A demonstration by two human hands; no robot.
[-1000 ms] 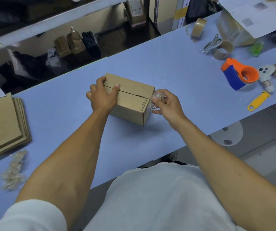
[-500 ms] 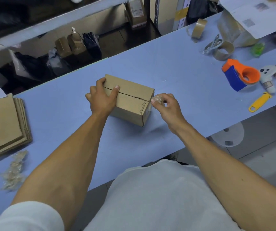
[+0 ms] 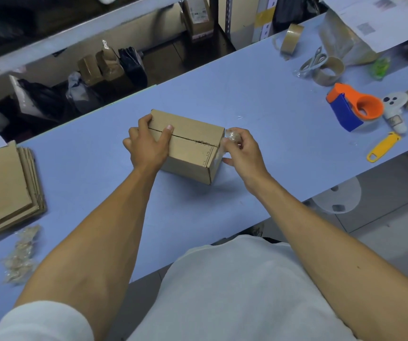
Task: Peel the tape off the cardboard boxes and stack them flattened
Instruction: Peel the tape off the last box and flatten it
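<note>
A small brown cardboard box (image 3: 193,146) stands closed on the blue table (image 3: 259,112), its top seam bare and slightly torn. My left hand (image 3: 147,146) presses down on the box's left end, thumb on the seam. My right hand (image 3: 241,150) is at the box's right end, pinching a crumpled strip of clear tape (image 3: 232,135) that still runs onto that end face. At the left edge lies a stack of flattened boxes (image 3: 3,190). A wad of peeled tape (image 3: 20,254) lies in front of that stack.
On the right of the table lie an orange-and-blue tape dispenser (image 3: 353,108), a yellow cutter (image 3: 382,147), several brown tape rolls (image 3: 328,71), scissors (image 3: 313,61) and a paper-covered package (image 3: 360,28). Shelving with parcels stands behind the table.
My right hand has drawn the balled tape a little up and away from the box's right end. My left hand and the box have stayed put.
</note>
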